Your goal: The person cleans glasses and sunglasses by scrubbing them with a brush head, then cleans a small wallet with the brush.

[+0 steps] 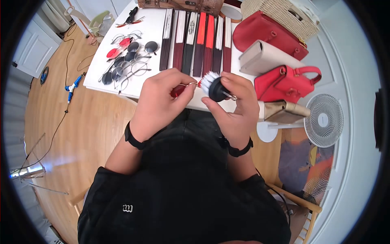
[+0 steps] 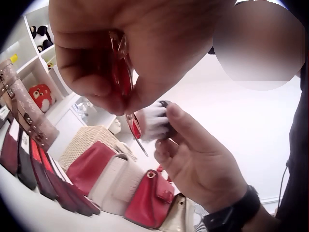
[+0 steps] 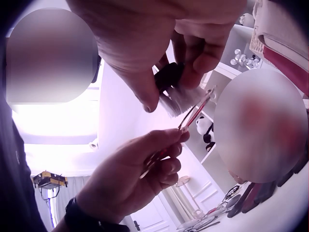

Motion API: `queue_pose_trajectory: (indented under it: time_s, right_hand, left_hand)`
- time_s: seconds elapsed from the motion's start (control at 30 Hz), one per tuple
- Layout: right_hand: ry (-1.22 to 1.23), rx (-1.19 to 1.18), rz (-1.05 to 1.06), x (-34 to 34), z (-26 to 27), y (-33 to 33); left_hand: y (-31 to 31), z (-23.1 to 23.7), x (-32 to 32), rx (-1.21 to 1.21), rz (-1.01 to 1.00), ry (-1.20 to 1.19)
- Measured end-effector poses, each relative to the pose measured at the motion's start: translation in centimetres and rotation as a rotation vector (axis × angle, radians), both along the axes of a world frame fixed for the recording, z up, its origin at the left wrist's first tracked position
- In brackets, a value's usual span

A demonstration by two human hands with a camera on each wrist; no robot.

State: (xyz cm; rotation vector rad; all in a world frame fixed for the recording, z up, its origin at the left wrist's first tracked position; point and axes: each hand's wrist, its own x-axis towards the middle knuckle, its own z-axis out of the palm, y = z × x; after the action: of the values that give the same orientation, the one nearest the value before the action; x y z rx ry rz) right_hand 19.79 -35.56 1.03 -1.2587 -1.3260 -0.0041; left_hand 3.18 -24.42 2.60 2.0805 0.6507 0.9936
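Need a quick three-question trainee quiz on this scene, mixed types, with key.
1. What does the left hand hold?
2. True or false: the brush in the right hand has black bristles.
3. Fill the gap: in the head view, the fan stands to the ____ of the table.

Key:
1. A pair of red-lensed glasses.
2. False: they are white; the body is black.
3. right
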Motion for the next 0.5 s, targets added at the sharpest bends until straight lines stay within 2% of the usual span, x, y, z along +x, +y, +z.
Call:
queue_pose_trajectory:
  time_s: [0.07, 0.13, 0.2, 0.23, 0.27, 0.33, 0.43, 0.5]
  right_hand:
    - [-0.058, -0.006, 0.001, -1.2, 1.0, -1.3]
    - [-0.171, 0.054, -0.19, -1.6, 1.6, -2.2]
    - [-0.065, 0.098, -0.275, -1.2, 0.9, -2.5]
    - [-0.042, 0.12, -0.275, -1.6, 1.3, -2.9]
    - [0.098, 0.149, -0.174, -2.4, 1.6, -3.6]
    - [-0.03, 0.232, -0.036, -3.3, 2.4, -5.0]
    - [0.0, 0.268, 0.027, -4.6, 3.7, -6.6]
    - [0.013, 0.261, -0.062, -4.6, 4.1, -6.5]
  left_hand:
    - [-1.4, 0.4, -0.5, 0.063, -0.018, -0.005]
    - [-2.6, 1.4, -0.5, 0.212, 0.023, -0.046]
    - [-3.3, 1.6, -0.2, 0.301, 0.028, -0.119]
    - [-4.0, 1.8, 0.0, 0.304, 0.033, -0.156]
    - [-4.7, 1.9, 0.1, 0.302, 0.027, -0.201]
    - [-6.2, 2.5, -0.3, 0.313, 0.004, -0.238]
    - [-7.9, 3.2, -2.2, 0.327, -0.006, -0.261]
    - [-8.6, 3.2, -3.4, 0.281, 0.023, -0.28]
